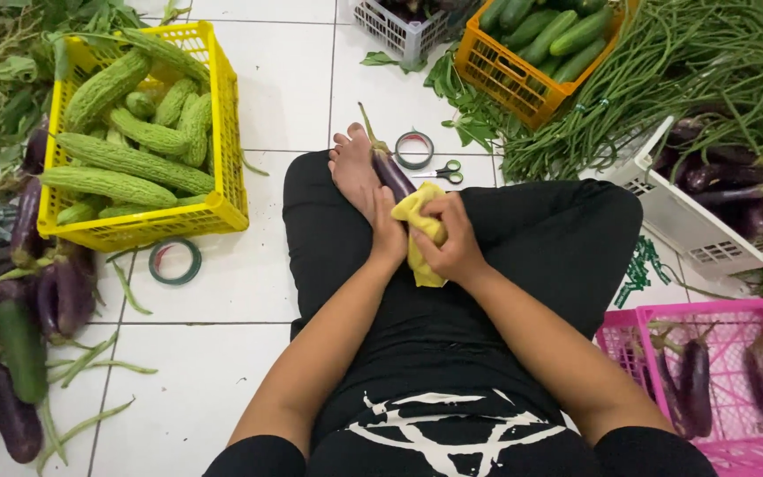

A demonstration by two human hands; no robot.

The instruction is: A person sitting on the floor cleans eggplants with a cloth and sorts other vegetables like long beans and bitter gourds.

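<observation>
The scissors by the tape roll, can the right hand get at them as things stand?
Probably yes. The scissors lie on bare tile just past the knee, nothing over them, but the right hand is busy holding the yellow cloth on the eggplant.

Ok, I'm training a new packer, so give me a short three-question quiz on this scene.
1. True or false: the yellow cloth is in the person's hands.
2. What fills the yellow crate? A bitter gourds, B tomatoes, C onions.
3. What lies just right of the tape roll ahead of the foot?

Key: 1 true: left hand and right hand work it on a purple eggplant. 2 A. 3 scissors.
</observation>
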